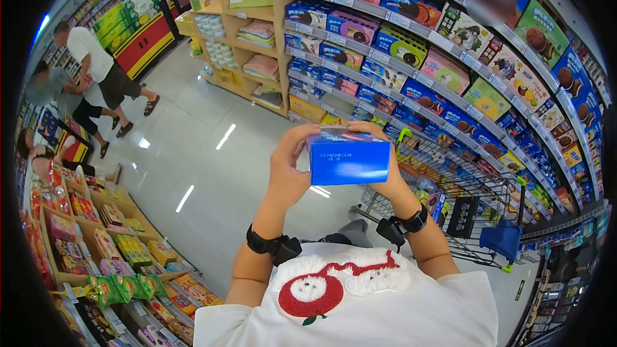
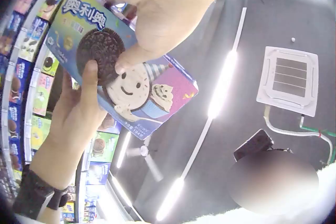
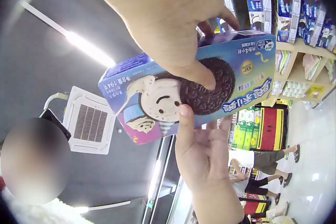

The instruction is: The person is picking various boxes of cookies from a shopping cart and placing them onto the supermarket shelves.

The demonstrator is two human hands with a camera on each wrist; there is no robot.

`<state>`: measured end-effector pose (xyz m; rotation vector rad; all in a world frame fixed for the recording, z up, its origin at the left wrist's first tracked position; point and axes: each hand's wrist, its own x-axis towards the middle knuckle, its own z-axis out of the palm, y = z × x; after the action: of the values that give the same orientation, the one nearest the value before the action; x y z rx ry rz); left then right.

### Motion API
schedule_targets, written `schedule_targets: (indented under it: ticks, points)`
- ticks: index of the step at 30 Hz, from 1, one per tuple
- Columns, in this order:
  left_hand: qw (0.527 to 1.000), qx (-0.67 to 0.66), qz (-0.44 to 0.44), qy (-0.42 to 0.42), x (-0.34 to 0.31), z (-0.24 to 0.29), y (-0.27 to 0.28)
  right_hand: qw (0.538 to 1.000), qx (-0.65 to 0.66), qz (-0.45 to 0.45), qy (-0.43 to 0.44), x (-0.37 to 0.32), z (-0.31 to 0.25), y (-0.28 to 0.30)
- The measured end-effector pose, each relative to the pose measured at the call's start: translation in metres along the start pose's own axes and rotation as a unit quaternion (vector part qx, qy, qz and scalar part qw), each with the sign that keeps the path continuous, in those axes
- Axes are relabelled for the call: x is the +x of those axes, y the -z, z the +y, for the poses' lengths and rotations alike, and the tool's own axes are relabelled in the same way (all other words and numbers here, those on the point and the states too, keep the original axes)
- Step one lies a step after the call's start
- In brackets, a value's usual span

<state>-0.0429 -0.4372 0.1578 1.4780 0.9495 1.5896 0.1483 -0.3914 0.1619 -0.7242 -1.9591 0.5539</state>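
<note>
A blue cookie box (image 1: 350, 160) is held up between both hands, its plain blue side with small printed characters showing in the head view. My left hand (image 1: 289, 164) grips its left end; my right hand (image 1: 390, 160) grips the right end. The left wrist view shows the box front (image 2: 139, 85) with a dark cookie and a smiling face, my left hand (image 2: 163, 14) above and my right hand (image 2: 79, 111) below, thumbs on the front. In the right wrist view the box (image 3: 163, 100) lies between my right hand (image 3: 170, 24) and my left hand (image 3: 207, 155).
Shelves of cookie boxes (image 1: 424, 96) curve along the right. A wire shopping cart (image 1: 443, 205) with a blue item (image 1: 500, 239) stands at the lower right. Snack bins (image 1: 122, 244) fill the lower left. A person in a white shirt (image 1: 93, 51) is among several people at the left.
</note>
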Motion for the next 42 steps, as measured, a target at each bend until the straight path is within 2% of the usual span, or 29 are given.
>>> schedule_targets:
  ticks: [6, 12, 15, 20, 23, 26, 32, 35, 36, 40, 42]
  points:
    - [0.997, 0.069, 0.014, -0.027, -0.001, -0.003, 0.009, 1.000, -0.005, -0.005, -0.009, 0.000, 0.004, -0.012]
    - [0.996, 0.076, 0.023, -0.041, -0.005, -0.005, 0.017, 1.000, -0.002, -0.013, -0.019, 0.001, 0.005, -0.022]
    - [0.999, 0.034, 0.039, 0.006, -0.009, 0.001, 0.017, 1.000, 0.001, -0.021, -0.007, 0.001, 0.005, -0.025]
    - [0.998, 0.042, 0.043, 0.013, -0.014, 0.001, 0.021, 0.999, 0.035, -0.028, -0.023, -0.002, 0.003, -0.032]
    - [0.998, 0.042, 0.044, 0.017, -0.018, 0.001, 0.022, 0.999, 0.027, -0.026, 0.016, -0.003, 0.004, -0.034]
    - [0.998, 0.045, 0.043, 0.014, -0.021, -0.001, 0.023, 0.998, 0.046, -0.033, -0.032, -0.008, 0.001, -0.036]
    - [0.997, 0.061, 0.041, -0.007, -0.024, -0.008, 0.024, 0.995, 0.080, -0.048, -0.046, -0.012, 0.002, -0.036]
    - [0.993, 0.110, 0.041, -0.014, -0.022, -0.008, 0.022, 0.996, 0.043, -0.042, -0.062, -0.022, 0.012, -0.038]
    - [0.990, 0.134, 0.042, -0.015, -0.022, -0.007, 0.021, 0.992, 0.059, -0.031, -0.109, -0.026, 0.015, -0.040]
    - [0.985, 0.164, 0.040, -0.044, -0.019, -0.009, 0.015, 0.997, -0.064, -0.026, -0.032, -0.052, 0.060, -0.047]
    - [0.984, 0.166, 0.036, -0.043, -0.018, -0.009, 0.012, 0.994, 0.003, -0.038, -0.100, -0.066, 0.078, -0.051]
